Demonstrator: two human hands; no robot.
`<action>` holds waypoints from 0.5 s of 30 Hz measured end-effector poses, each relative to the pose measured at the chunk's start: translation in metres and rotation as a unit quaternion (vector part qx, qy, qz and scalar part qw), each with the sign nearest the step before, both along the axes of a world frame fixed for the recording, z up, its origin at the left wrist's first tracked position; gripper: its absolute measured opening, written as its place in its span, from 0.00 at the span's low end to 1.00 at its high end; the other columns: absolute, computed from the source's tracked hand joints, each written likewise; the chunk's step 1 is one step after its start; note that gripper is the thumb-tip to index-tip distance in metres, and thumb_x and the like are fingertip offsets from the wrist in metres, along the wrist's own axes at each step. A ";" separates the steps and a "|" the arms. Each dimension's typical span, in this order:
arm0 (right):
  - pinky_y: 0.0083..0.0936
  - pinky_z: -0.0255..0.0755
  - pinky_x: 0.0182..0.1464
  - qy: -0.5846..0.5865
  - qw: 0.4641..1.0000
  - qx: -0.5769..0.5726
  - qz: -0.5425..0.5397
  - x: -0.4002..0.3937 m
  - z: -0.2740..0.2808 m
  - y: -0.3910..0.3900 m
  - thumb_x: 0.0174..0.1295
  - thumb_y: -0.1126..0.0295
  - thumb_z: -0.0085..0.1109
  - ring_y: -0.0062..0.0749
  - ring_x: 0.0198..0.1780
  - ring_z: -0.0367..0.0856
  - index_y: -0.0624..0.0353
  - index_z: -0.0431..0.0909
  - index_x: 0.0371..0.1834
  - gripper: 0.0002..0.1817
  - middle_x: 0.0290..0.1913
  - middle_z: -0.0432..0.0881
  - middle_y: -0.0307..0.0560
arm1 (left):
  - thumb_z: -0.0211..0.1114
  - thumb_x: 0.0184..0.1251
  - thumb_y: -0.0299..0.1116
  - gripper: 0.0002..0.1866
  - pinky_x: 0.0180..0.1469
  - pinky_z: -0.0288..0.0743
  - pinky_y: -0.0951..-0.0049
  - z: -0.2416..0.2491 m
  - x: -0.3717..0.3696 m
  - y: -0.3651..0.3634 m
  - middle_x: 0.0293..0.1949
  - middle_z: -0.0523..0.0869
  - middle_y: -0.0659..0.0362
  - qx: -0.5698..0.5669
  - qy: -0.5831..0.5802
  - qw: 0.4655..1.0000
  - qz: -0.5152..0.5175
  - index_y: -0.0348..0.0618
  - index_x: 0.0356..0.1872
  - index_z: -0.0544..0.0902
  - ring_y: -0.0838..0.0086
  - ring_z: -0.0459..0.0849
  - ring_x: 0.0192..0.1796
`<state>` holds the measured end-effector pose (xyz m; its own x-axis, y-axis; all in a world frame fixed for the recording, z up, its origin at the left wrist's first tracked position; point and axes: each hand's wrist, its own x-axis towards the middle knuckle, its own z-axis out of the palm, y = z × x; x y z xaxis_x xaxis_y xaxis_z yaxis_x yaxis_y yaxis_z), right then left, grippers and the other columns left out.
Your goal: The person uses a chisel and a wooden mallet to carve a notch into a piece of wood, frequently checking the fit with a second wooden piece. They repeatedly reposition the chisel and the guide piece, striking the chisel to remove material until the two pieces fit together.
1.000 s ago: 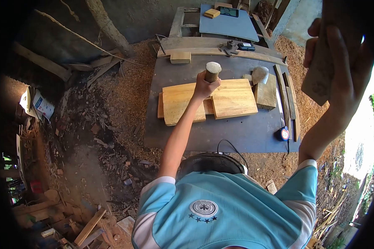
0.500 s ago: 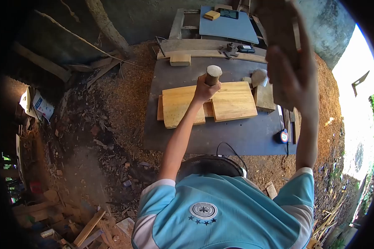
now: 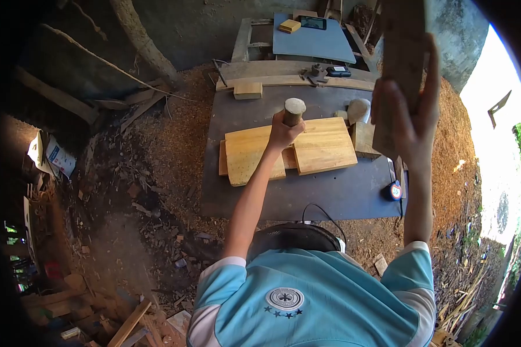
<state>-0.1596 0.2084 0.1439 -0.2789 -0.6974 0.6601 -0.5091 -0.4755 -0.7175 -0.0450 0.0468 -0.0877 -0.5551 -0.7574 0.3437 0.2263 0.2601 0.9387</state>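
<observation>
the worktop (image 3: 330,202) carries most of the things. at its far left corner lies a small block (image 3: 248,90), just in from the long rail (image 3: 260,68) that runs along the far edge. nearer the left edge, the end of a reddish board (image 3: 223,159) shows from under a yellow board (image 3: 252,150), which lies flat across the middle of the worktop. a gap opens in the yellow board's near side, with the reddish board showing through; the left hand partly covers the place, so i cannot tell whether the yellow wood is one piece or two.

the left hand (image 3: 283,134) is over that gap, fingers closed tightly around an upright handle (image 3: 294,107) with a pale round top. the handle's lower end is hidden by the hand.

beyond the far edge, a grey-blue panel (image 3: 312,43) bears a yellow block (image 3: 289,26) and a phone (image 3: 312,22). on the rail sit a dark metal tool (image 3: 315,73) and, to its right, a black gadget (image 3: 338,72). toward the right edge is a thick block (image 3: 363,139) with a pale rounded lump (image 3: 359,110) at its far end. a tape measure (image 3: 393,191) lies by the near right corner.

the right hand (image 3: 414,124) is raised over the right edge, thumb and fingers clasped about a long wooden bat (image 3: 403,52), whose upper end runs out of view.
</observation>
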 end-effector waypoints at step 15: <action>0.30 0.71 0.44 0.203 0.941 0.268 0.039 0.000 -0.057 -0.006 0.59 0.82 0.46 0.40 0.40 0.78 0.52 0.48 0.71 0.36 0.48 0.76 0.60 | 0.63 0.45 0.26 0.07 0.32 0.71 0.76 0.004 0.001 0.004 0.21 0.79 0.62 0.007 -0.008 1.000 -0.001 0.38 0.26 0.76 0.80 0.78 0.26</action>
<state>-0.1592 0.2027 0.0870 -0.0127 -0.9683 0.2496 -0.7713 -0.1493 -0.6187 -0.0435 0.0511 -0.0836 -0.5613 -0.7613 0.3245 0.2122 0.2465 0.9456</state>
